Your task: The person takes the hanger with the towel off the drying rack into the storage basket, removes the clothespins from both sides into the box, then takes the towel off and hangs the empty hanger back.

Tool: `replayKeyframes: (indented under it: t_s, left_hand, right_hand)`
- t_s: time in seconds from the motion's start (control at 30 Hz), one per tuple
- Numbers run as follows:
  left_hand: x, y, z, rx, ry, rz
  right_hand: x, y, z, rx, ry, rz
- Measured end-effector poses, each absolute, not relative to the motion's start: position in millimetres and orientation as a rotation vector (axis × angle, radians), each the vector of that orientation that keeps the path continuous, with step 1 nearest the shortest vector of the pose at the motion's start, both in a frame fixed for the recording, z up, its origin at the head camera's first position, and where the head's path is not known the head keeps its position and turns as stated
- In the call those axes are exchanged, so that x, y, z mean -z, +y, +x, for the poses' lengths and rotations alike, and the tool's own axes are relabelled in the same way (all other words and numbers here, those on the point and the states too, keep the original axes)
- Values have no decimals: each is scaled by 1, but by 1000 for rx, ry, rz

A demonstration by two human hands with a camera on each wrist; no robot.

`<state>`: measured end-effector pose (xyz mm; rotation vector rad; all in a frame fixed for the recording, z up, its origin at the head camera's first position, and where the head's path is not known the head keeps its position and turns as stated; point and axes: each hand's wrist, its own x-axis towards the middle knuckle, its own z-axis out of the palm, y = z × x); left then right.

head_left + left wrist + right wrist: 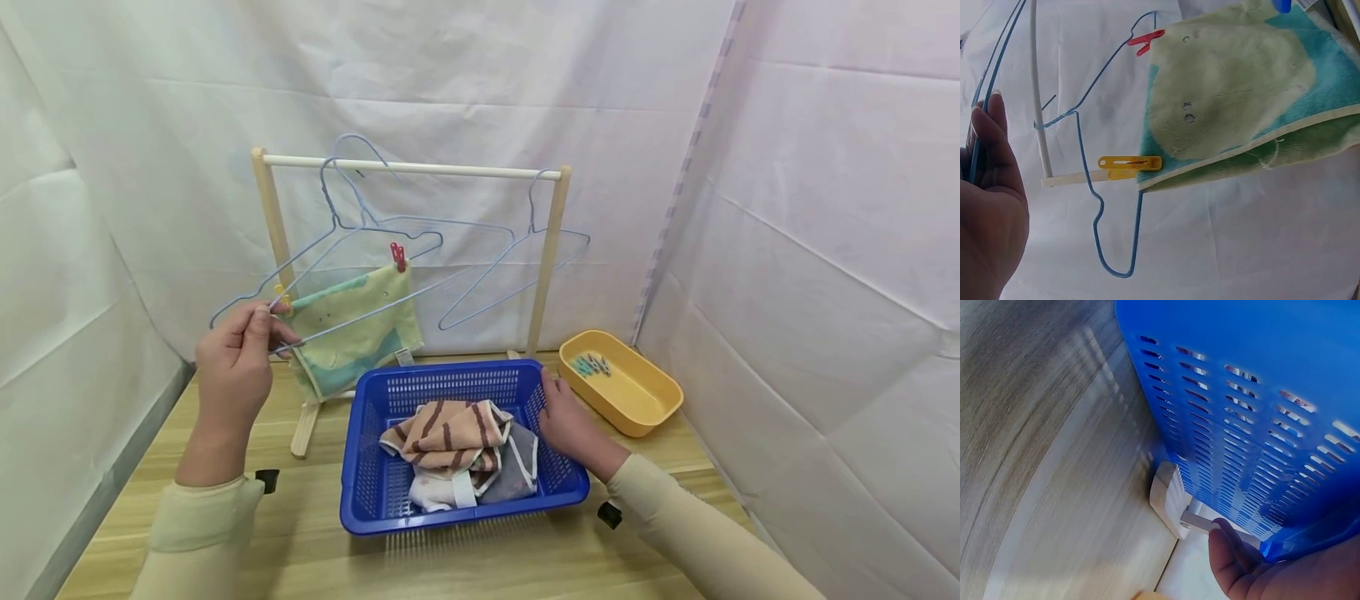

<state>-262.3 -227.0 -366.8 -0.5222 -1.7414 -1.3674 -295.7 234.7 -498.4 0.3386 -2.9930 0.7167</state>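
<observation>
My left hand (pixel 236 358) pinches one end of a light blue wire hanger (pixel 442 220) between thumb and fingers. This hanger slants in front of the rack, its hook near the rod. Behind it, a darker blue hanger (pixel 1102 72) carries a green and teal cloth (pixel 360 325), clipped by a red clothespin (pixel 398 257) and a yellow clothespin (pixel 1129 164). My right hand (pixel 566 421) grips the right rim of a blue basket (pixel 351 467), fingers curled at its edge. Inside lie a brown-striped cloth (pixel 450 429), a grey cloth (pixel 517 467) and a white one (pixel 431 492).
A wooden rack (pixel 553 258) with a white rod (pixel 457 170) stands behind the basket. Another blue hanger (pixel 487 271) hangs at its right end. To the right, a yellow tray (pixel 637 392) holds several small clothespins (pixel 591 365). White sheeting surrounds the wooden table (pixel 315 533).
</observation>
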Motion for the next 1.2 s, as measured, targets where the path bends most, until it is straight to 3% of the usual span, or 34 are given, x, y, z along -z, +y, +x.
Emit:
replayKeyframes:
  t_s: [0.3,0.77,1.2]
  left_hand:
    - [348,-219,-282,1296,-1829,-390]
    - [326,-185,-319,963,-1885,-494]
    - [336,-162,-341,918,-1985,-523]
  right_hand:
    - [496,234,-296,-732,-3017,318]
    - [497,232,-293,-745,-3017,307]
    - [497,234,-294,-760,-3007,309]
